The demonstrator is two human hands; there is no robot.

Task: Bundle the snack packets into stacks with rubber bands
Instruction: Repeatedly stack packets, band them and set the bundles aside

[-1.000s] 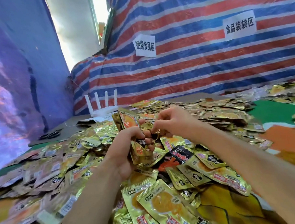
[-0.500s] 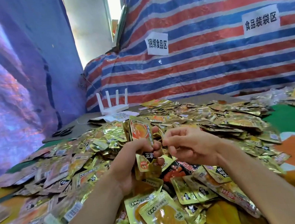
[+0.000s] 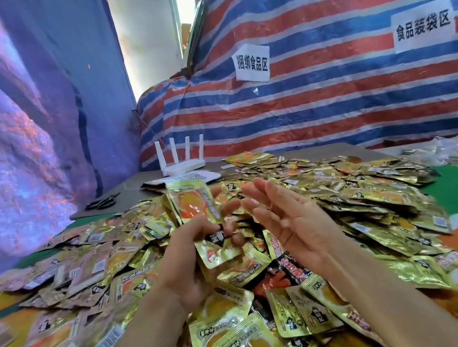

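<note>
Striped tarp hangs behind a white router. In front of the router, loose packets lie heaped. Nearer still, the left hand grips an upright stack of packets, fingers curled round it. The right hand hovers just beside it, fingers straight, holding nothing.

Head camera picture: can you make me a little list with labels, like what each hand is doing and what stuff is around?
left hand: grips the held stack of gold snack packets, upright
right hand: open, fingers straight, holds nothing, beside the stack
loose packets: big heap spread over the table
rubber band: cannot tell if one is on
router: white, four antennas, behind the heap
scissors: black, far left on the table
signs: two white paper ones on the striped tarp
</note>
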